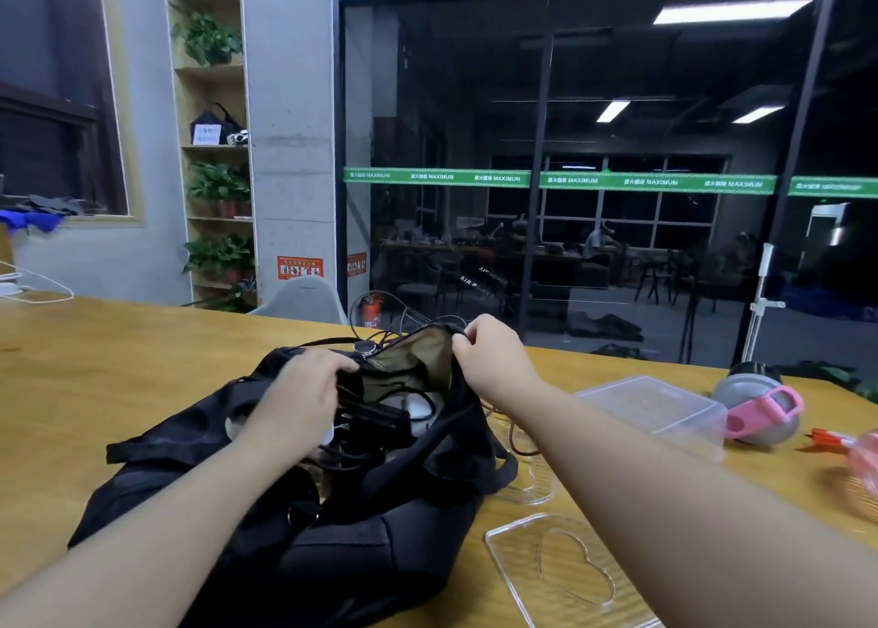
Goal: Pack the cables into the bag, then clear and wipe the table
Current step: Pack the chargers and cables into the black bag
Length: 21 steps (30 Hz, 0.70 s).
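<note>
A black bag (370,532) lies open on the wooden table (119,371), its tan lining showing. Black cables and a white adapter (380,418) fill its mouth. My left hand (294,399) reaches into the opening and is closed on the cables there. My right hand (489,347) pinches the far rim of the bag and holds it up. A thin cable (385,309) loops up behind the bag, and a reddish cable (518,442) lies on the table at the bag's right side.
Right of the bag lie two clear plastic trays (560,565), a clear lidded box (660,413), a grey and pink bottle (760,404) and a red pen (826,436). A white cable (33,290) sits far left. A grey chair (304,302) stands behind the table.
</note>
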Available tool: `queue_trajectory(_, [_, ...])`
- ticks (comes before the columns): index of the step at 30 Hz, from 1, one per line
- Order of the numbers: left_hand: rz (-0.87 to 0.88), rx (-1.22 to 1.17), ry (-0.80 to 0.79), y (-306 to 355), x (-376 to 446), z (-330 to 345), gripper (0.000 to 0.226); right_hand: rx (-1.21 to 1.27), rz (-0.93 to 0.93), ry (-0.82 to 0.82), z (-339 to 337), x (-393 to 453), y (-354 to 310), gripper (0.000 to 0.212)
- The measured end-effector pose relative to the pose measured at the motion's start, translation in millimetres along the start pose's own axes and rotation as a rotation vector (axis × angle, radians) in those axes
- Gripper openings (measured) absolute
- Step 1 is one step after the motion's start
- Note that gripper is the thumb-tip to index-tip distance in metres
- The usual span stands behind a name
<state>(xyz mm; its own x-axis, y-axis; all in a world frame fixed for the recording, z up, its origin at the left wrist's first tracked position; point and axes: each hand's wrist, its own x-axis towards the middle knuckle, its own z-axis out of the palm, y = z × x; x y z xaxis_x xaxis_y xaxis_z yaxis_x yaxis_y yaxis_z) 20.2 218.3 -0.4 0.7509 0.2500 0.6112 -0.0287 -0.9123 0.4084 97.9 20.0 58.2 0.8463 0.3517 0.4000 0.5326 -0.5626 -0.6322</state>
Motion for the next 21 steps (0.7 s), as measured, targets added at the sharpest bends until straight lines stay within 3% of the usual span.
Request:
queue_trajectory(3, [-0.135, 0.162, 0.021, -23.4, 1.9, -17.5, 0.024, 0.004, -0.008, -0.006, 0.1, -0.3, 1.2, 0.017])
queue_trajectory(6, [-0.287, 0.232, -0.102, -45.7, 3.6, -27.6, 0.022, 0.018, 0.001, -0.016, 3.9, 0.1, 1.5, 0.011])
queue_trajectory(9, [-0.252, 0.237, -0.165, -55.5, 0.8, -29.8, 0.034, 0.016, -0.011, -0.046, 8.5, -2.0, 0.3, 0.011])
queue_trajectory(13, [-0.296, 0.243, -0.06, -52.4, 2.5, -31.4, 0.026, -0.047, -0.096, -0.099, 14.4, -8.7, -4.7, 0.032])
queue_trajectory(16, [-0.383, 0.311, -0.142, -59.3, 5.9, -31.9, 0.032, -0.116, -0.216, -0.095, 22.1, -13.0, -8.0, 0.045])
queue_trajectory(19, [-0.379, 0.297, -0.174, -63.1, 3.0, -32.9, 0.018, -0.173, -0.32, -0.133, 31.6, -17.8, -10.8, 0.047])
queue_trajectory(21, [-0.35, 0.267, -0.15, -64.5, 2.9, -32.3, 0.037, -0.274, -0.382, -0.21, 38.9, -21.6, -12.4, 0.048])
